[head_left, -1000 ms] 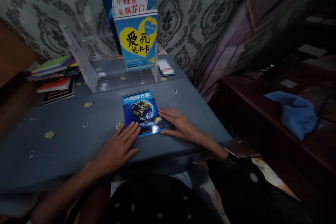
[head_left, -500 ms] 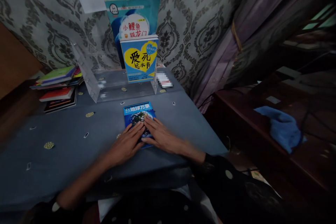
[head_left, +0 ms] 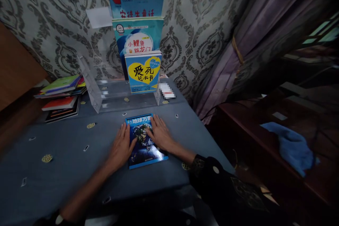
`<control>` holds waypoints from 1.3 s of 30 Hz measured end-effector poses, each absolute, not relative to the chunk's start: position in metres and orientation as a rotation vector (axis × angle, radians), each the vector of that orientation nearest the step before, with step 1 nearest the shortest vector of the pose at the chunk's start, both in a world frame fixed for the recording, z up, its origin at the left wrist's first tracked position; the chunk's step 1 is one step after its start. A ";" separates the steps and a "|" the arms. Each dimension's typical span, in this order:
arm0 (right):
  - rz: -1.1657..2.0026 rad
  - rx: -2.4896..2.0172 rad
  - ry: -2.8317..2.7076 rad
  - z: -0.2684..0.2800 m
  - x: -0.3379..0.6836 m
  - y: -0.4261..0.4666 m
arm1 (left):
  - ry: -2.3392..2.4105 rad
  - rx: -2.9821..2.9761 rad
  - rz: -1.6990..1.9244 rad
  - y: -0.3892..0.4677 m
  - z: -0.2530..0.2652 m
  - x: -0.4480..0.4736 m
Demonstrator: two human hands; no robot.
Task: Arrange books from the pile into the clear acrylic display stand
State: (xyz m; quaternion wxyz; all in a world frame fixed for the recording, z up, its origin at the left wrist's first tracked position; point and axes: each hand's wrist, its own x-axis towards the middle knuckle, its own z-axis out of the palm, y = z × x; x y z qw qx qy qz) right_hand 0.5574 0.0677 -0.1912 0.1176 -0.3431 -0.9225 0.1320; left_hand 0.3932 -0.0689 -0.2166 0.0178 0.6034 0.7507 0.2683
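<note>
A blue book (head_left: 147,153) with a picture of the Earth on its cover lies flat on the table. My left hand (head_left: 120,144) rests along its left edge, fingers stretched out and the thumb on the cover. Over the right edge lies my right hand (head_left: 161,134), fingers spread and the thumb near the Earth picture. Both hands are open, touching the book from opposite sides. Behind them a clear acrylic book stand (head_left: 92,88) holds three books in steps: a blue and yellow book (head_left: 143,74) in front, a teal book (head_left: 138,35), and a tall blue book (head_left: 137,1) at the back.
Several stacked books (head_left: 60,91) sit at the table's left back. A grey cloth (head_left: 69,169) with small prints covers the table. Beside the stand is a small white item (head_left: 166,91), partly blurred out. At the right stands a dark red table (head_left: 246,123) with a blue rag (head_left: 293,148).
My hands have moved apart, from lying together on the cover to the book's left and right edges. More of the cover shows. The view has tilted up slightly.
</note>
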 end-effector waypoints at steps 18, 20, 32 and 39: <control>0.747 -0.849 -2.253 -0.221 0.568 0.058 | 1.726 0.324 1.754 -0.022 -0.202 0.419; 0.827 -0.865 -2.185 -0.219 0.567 0.059 | 1.708 0.350 1.760 -0.017 -0.198 0.422; 1.053 -0.687 -1.770 -0.154 0.545 0.082 | 1.548 1.155 1.929 -0.001 -0.114 0.413; 0.897 -0.649 -1.898 -0.203 0.547 0.069 | 1.848 1.305 1.877 -0.002 -0.172 0.382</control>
